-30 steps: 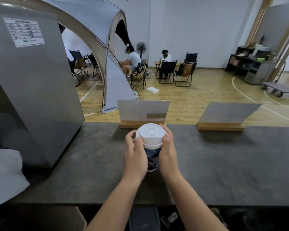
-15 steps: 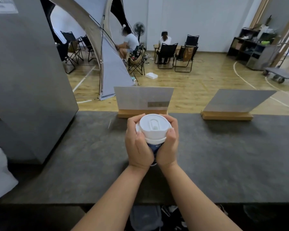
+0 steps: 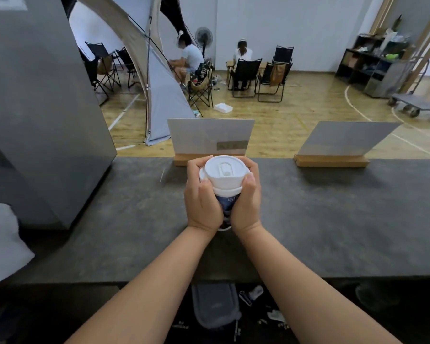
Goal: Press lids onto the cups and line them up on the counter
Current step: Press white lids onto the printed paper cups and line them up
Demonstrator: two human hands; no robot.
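White walls (image 3: 308, 26) rose behind a wood floor (image 3: 296, 112); folding chairs (image 3: 243, 75), a fan (image 3: 204, 37), a tent (image 3: 157, 78), shelves (image 3: 365, 60) and a cart (image 3: 417, 106) stood there.

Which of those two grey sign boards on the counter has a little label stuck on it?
The sign board directly behind the cup. It carries a small tan label; the other board, off to the right, is plain grey.
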